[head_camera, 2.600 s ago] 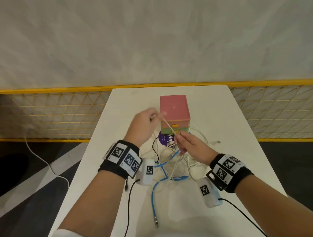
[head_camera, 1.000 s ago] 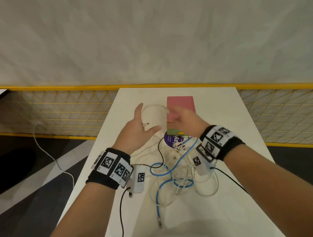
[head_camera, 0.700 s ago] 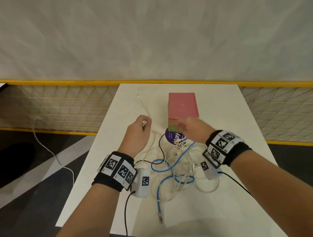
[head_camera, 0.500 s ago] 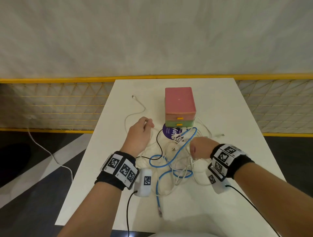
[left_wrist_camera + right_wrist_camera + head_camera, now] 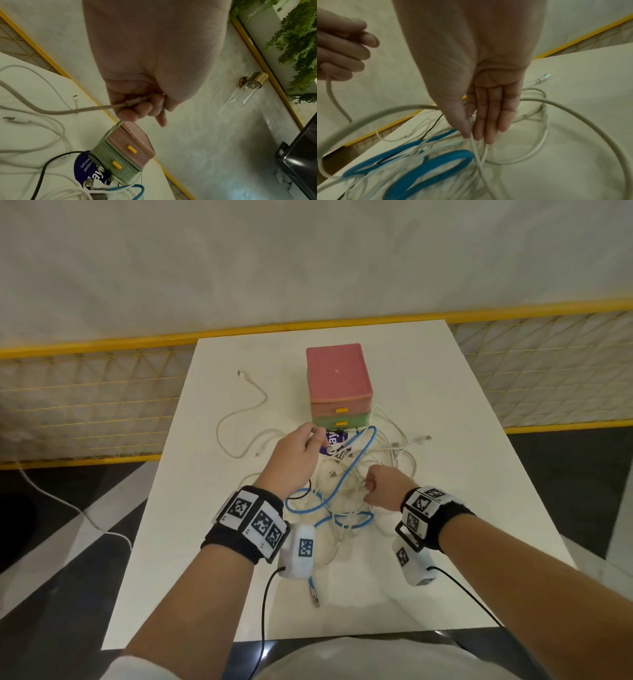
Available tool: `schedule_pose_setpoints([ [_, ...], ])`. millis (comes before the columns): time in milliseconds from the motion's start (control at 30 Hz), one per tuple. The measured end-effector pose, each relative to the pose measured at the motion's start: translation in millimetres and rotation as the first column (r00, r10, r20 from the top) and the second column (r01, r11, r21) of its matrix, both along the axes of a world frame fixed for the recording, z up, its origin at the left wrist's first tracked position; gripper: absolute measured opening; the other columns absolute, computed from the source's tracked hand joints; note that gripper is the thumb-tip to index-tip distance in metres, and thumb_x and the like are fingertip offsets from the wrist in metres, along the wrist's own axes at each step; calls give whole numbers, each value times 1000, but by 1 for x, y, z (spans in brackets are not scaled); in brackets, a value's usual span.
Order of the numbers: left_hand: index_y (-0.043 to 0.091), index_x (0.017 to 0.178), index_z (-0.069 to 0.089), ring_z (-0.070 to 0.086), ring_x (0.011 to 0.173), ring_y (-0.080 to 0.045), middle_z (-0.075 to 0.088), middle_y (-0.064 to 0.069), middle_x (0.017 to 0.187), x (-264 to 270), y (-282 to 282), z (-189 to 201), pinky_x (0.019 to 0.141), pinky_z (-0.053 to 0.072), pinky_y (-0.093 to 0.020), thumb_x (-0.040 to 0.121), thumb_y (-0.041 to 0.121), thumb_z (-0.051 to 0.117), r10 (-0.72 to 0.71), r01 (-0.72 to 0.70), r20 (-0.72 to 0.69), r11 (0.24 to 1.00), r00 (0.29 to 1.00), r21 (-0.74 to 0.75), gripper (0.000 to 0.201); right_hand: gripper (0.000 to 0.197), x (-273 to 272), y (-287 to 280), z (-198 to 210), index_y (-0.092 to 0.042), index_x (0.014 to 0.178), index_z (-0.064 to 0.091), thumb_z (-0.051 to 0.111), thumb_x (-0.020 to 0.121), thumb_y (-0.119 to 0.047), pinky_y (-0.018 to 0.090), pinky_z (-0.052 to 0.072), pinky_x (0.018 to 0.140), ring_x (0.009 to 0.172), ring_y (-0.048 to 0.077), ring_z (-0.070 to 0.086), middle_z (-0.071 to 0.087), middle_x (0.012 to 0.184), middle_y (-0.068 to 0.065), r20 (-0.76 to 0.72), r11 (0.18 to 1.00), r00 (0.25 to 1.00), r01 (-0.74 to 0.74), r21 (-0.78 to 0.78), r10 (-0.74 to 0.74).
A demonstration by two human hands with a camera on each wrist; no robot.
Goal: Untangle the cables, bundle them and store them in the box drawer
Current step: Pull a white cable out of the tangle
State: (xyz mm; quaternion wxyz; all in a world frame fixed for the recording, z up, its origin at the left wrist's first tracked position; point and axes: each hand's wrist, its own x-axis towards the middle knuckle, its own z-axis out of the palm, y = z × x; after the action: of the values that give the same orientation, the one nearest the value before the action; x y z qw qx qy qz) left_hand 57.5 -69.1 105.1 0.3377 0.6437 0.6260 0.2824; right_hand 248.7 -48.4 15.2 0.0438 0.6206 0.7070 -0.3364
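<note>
A small drawer box [image 5: 337, 378], pink above and green below with yellow handles, stands mid-table with both drawers closed. In front of it lies a tangle of white cables [image 5: 394, 446] and a blue cable [image 5: 342, 484]. My left hand [image 5: 313, 436] is just left of the box front and grips the plug end of a white cable [image 5: 135, 102] in curled fingers. My right hand [image 5: 370, 484] is over the tangle and pinches a white cable [image 5: 471, 140] between thumb and forefinger.
One white cable [image 5: 239, 419] trails loose over the left part of the white table [image 5: 462, 474]. A purple round sticker [image 5: 334, 441] lies under the box front. A thin black cable [image 5: 41, 175] runs through the tangle. Yellow mesh railing [image 5: 85, 392] borders the table.
My right hand drew back from the box front to the tangle and took a white cable. My left hand moved right toward the box, still holding its plug end.
</note>
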Motion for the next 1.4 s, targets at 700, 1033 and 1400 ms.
schedule_pose_setpoints([
  [700,17,91,68,32,45,-10,38,5,52,27,8,24,46,28,-22,102,36,41,50,-75,544,997,838,23,35,15,-24,-28,92,-9,93,37,52,94,-8,23,44,49,51,16,48,54,70,8,-815,892,576,333,307,65],
  [1033,25,50,34,29,43,-13,27,6,47,8,20,70,45,33,-21,99,49,35,112,-199,809,980,577,6,54,25,-12,-19,69,-20,81,49,37,100,-31,21,41,67,65,6,48,53,73,-8,-507,928,827,-45,370,242],
  [1400,13,82,68,47,43,10,53,24,47,6,10,68,48,32,-11,96,41,52,-321,311,-128,946,938,-89,36,20,0,14,106,-13,88,60,46,98,-22,35,44,68,69,26,54,60,74,12,-580,888,775,55,457,251],
])
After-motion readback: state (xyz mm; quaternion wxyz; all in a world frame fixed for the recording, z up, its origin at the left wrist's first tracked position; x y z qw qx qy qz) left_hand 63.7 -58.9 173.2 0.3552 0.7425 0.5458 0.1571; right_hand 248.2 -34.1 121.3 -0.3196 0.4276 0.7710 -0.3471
